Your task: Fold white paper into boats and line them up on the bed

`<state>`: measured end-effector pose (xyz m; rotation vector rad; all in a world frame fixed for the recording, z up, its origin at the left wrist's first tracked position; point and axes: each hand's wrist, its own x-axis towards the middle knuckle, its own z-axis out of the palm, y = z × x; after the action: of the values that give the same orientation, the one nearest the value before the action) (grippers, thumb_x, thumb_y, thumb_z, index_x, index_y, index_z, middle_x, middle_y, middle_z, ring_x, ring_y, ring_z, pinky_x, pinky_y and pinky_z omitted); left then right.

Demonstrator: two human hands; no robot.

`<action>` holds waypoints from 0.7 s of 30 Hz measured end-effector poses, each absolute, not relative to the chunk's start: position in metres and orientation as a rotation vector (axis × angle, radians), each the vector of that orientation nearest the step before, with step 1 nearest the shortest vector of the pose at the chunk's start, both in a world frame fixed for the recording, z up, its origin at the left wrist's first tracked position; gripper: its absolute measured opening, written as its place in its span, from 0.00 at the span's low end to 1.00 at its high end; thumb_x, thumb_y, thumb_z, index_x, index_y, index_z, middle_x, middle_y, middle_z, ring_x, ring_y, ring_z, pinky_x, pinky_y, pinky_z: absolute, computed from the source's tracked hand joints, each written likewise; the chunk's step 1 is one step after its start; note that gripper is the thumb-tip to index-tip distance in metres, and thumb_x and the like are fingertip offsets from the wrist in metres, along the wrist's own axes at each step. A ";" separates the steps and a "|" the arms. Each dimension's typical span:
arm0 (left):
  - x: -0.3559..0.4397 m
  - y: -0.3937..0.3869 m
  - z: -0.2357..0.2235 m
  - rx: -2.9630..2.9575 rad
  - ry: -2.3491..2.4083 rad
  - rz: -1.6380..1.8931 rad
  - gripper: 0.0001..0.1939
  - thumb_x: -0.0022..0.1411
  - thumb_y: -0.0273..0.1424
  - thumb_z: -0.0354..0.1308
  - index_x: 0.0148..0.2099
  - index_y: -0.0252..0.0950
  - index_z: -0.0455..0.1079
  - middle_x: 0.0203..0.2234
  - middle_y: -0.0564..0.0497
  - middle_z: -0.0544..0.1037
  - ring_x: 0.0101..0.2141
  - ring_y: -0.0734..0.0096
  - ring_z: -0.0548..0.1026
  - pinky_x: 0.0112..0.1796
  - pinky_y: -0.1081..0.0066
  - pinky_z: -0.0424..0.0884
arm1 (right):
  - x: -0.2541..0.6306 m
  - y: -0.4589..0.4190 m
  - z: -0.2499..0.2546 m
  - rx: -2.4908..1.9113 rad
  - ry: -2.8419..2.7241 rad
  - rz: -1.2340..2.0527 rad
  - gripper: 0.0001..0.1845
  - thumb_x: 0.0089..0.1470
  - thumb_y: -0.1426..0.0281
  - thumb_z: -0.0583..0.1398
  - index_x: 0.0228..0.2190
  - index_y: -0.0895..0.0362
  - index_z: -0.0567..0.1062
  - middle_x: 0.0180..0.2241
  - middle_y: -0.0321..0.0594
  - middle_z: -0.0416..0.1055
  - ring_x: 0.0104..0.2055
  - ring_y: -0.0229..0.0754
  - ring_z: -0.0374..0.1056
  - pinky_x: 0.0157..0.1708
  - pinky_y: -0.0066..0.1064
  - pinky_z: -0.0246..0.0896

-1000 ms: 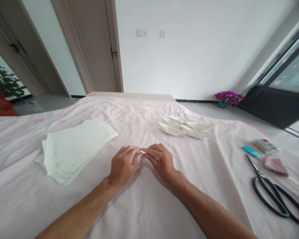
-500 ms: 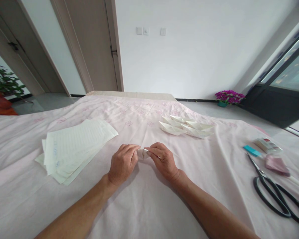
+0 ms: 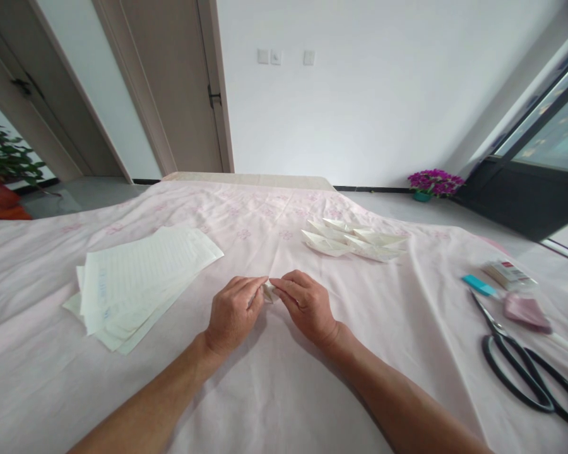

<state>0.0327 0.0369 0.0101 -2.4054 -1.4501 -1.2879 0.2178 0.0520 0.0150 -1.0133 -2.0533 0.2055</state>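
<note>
Both hands meet over a small piece of folded paper (image 3: 268, 292), mostly covered by the fingers. My left hand (image 3: 234, 312) pinches its left side, and my right hand (image 3: 307, 304) pinches its right side, with the fingertips of the two nearly touching. Beyond my right hand, several folded paper boats (image 3: 355, 241) sit grouped on the pale pink cloth (image 3: 274, 391). To the left of my left hand lies a fanned stack of lined paper sheets (image 3: 142, 277).
At the right lie black-handled scissors (image 3: 515, 362), a blue-sleeved eraser (image 3: 479, 285), a small wrapped pack (image 3: 508, 275) and a pink cloth-like item (image 3: 527, 311). A potted plant with purple flowers (image 3: 435, 182) stands on the floor by the far wall.
My fingertips have come closer together over the folded paper, and less of it shows. The sheets, boats and scissors lie as before; the view has shifted slightly.
</note>
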 end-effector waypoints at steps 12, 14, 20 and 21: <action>0.028 0.040 0.006 -2.379 -1.589 -1.377 0.14 0.67 0.28 0.49 0.47 0.38 0.76 0.41 0.48 0.82 0.42 0.65 0.79 0.46 0.64 0.73 | 0.221 0.059 0.006 -0.983 -1.798 0.372 0.10 0.61 0.67 0.58 0.37 0.51 0.81 0.34 0.40 0.74 0.36 0.40 0.71 0.37 0.31 0.66; 0.027 0.040 0.004 -2.387 -1.617 -1.406 0.13 0.68 0.30 0.49 0.46 0.38 0.76 0.40 0.48 0.82 0.42 0.65 0.79 0.46 0.66 0.73 | 0.221 0.060 0.005 -0.980 -1.754 0.405 0.10 0.61 0.68 0.58 0.36 0.51 0.81 0.34 0.40 0.74 0.36 0.40 0.71 0.37 0.31 0.66; 0.022 0.042 -0.001 -2.366 -1.741 -1.483 0.13 0.69 0.35 0.51 0.44 0.38 0.76 0.39 0.48 0.82 0.40 0.66 0.79 0.43 0.68 0.73 | 0.221 0.063 0.002 -0.985 -1.645 0.473 0.09 0.59 0.68 0.59 0.33 0.52 0.80 0.32 0.39 0.73 0.35 0.40 0.70 0.35 0.31 0.66; 0.021 0.042 0.000 -2.342 -1.774 -1.502 0.14 0.69 0.36 0.50 0.44 0.38 0.76 0.39 0.48 0.82 0.39 0.66 0.79 0.43 0.69 0.73 | 0.222 0.063 0.002 -0.988 -1.617 0.481 0.09 0.59 0.67 0.59 0.33 0.52 0.80 0.32 0.39 0.73 0.35 0.40 0.70 0.35 0.32 0.66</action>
<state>0.0210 0.0422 -0.0005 -2.3422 -1.7740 -1.5025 0.2215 0.0634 0.0020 -0.9880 -1.6172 0.4811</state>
